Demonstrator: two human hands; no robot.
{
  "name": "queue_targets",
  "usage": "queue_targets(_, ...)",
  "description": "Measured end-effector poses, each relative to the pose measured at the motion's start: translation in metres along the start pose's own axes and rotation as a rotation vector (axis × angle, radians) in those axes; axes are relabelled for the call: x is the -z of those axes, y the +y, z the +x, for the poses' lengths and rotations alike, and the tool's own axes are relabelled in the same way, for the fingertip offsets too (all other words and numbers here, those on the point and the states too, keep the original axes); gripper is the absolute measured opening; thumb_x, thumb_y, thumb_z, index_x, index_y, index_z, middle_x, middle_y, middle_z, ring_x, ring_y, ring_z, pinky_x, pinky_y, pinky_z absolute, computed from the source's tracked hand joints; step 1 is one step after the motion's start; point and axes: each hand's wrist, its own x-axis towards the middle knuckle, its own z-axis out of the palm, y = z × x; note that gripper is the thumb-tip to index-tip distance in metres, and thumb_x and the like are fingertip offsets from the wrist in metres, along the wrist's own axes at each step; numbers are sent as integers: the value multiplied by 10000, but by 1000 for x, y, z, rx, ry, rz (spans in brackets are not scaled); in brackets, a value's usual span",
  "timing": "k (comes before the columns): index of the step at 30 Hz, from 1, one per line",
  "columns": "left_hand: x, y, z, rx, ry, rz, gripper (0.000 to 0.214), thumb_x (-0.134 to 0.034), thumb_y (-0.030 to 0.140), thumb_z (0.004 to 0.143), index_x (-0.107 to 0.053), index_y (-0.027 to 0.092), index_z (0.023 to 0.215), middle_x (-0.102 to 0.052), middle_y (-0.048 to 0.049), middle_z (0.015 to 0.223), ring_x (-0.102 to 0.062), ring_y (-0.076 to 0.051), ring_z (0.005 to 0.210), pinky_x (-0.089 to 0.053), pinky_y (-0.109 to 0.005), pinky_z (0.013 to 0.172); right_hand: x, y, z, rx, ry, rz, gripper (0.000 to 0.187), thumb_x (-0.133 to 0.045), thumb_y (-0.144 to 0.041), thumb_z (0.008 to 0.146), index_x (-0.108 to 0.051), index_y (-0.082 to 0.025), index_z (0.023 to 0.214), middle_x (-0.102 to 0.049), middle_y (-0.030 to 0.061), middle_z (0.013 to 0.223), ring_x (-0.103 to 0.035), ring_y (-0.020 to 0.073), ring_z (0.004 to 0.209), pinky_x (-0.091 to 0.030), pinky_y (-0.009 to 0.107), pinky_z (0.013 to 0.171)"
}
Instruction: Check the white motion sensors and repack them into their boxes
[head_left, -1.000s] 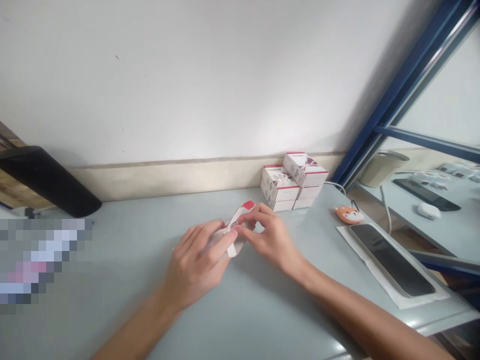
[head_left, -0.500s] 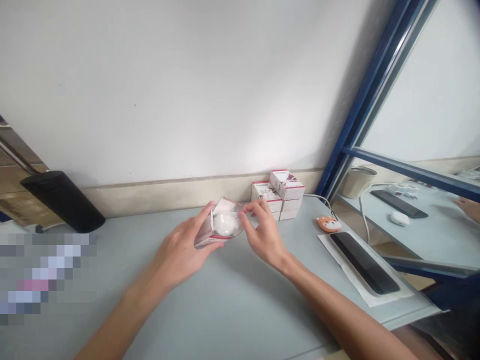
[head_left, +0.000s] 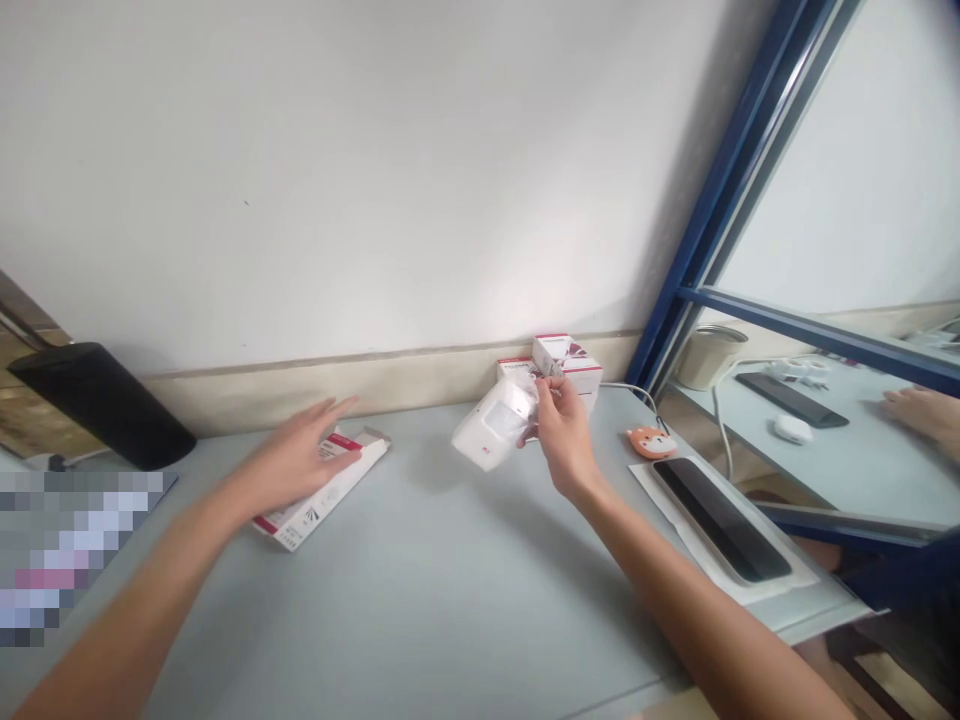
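My right hand (head_left: 564,432) is closed in a pinch on a white bagged item (head_left: 496,430), held just above the grey table (head_left: 450,600) in front of a stack of red-and-white boxes (head_left: 566,360). My left hand (head_left: 296,465) is open with fingers stretched out, lying on an opened red-and-white box (head_left: 319,495) that lies flat on the table at the left of centre.
A black phone (head_left: 720,520) lies on white paper at the right, with an orange animal-shaped object (head_left: 649,441) behind it. A black object (head_left: 97,400) sits at the far left. A blue frame (head_left: 720,190) borders a mirror showing another person's hand (head_left: 926,415).
The white bagged item came out of the box. My right hand carried it to the right, and my left hand moved left and laid the empty box down on the table.
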Motion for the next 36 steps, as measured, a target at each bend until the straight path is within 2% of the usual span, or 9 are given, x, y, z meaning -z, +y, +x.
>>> queue_targets(2, -16, 40, -15, 107, -1, -193, 637, -672, 612, 902, -613, 267, 1434, -681, -148, 1379, -659, -355, 1237, -511, -495, 1044, -4, 1, -6, -40, -7, 17, 315, -610, -557, 944, -501, -262, 959, -556, -56, 718, -558, 135, 536, -513, 261, 412)
queue_targets(5, -45, 101, -46, 173, -303, -880, 650, -568, 615, 987, -465, 283, 1536, -627, -143, 1442, -665, -300, 1201, -538, -431, 1006, -11, 2, -19, -106, -82, 15, 339, -616, -577, 937, -522, -265, 1030, -570, -54, 740, -567, 140, 579, -505, 244, 422)
queue_targets(8, -68, 128, -71, 362, -451, -1311, 535, -586, 554, 1007, -533, 242, 1438, -670, -138, 1333, -705, -265, 1048, -557, -395, 924, -15, -2, -32, -123, -272, -21, 386, -536, -623, 977, -589, -249, 1057, -636, -4, 879, -611, 146, 656, -537, 258, 478)
queue_targets(13, -74, 108, -79, 570, -486, -1601, 399, -589, 524, 1016, -664, 186, 1215, -713, -91, 1026, -649, -159, 708, -499, -293, 656, -12, -17, -42, 49, -514, -254, 307, -690, -525, 945, -671, -223, 998, -674, 8, 882, -610, 128, 681, -521, 248, 564)
queue_targets(18, -69, 99, -74, 600, -635, -1664, 482, -612, 562, 990, -683, 156, 1239, -731, -124, 1043, -641, -157, 624, -474, -304, 610, -4, -26, -32, 321, -143, -243, 217, -660, -435, 997, -651, -219, 990, -663, -1, 799, -636, 134, 624, -510, 266, 548)
queue_targets(22, -66, 100, -71, 741, -552, -1693, 440, -664, 430, 984, -617, 207, 1360, -713, -153, 1278, -732, -219, 772, -542, -345, 716, 6, -19, -18, 902, 324, -359, 126, -668, -254, 986, -619, -262, 1102, -649, 31, 1016, -709, 195, 859, -584, 351, 706)
queue_targets(25, -63, 96, -69, 781, -419, -1742, 545, -688, 329, 967, -512, 272, 1479, -686, -151, 1378, -757, -322, 1003, -562, -447, 899, 7, -1, -17, 1107, 90, -643, 232, -675, -118, 931, -637, -262, 1108, -690, 56, 1049, -709, 250, 1040, -588, 420, 881)
queue_targets(30, -60, 91, -66, 714, -356, -1864, 456, -480, 486, 1046, -624, 173, 1345, -748, -180, 1180, -732, -325, 908, -555, -472, 839, -5, 33, -33, 845, -537, -995, 259, -603, -157, 971, -679, -262, 1195, -734, 75, 1228, -560, 351, 1391, -511, 532, 1080)
queue_targets(36, -64, 99, -73, 667, -483, -1858, 401, -399, 368, 1080, -625, 159, 1336, -746, -158, 1162, -731, -328, 949, -529, -468, 890, -15, 14, -44, 129, -498, -592, 304, -513, -454, 1058, -730, -272, 1167, -746, 42, 1046, -682, 227, 992, -543, 384, 869)
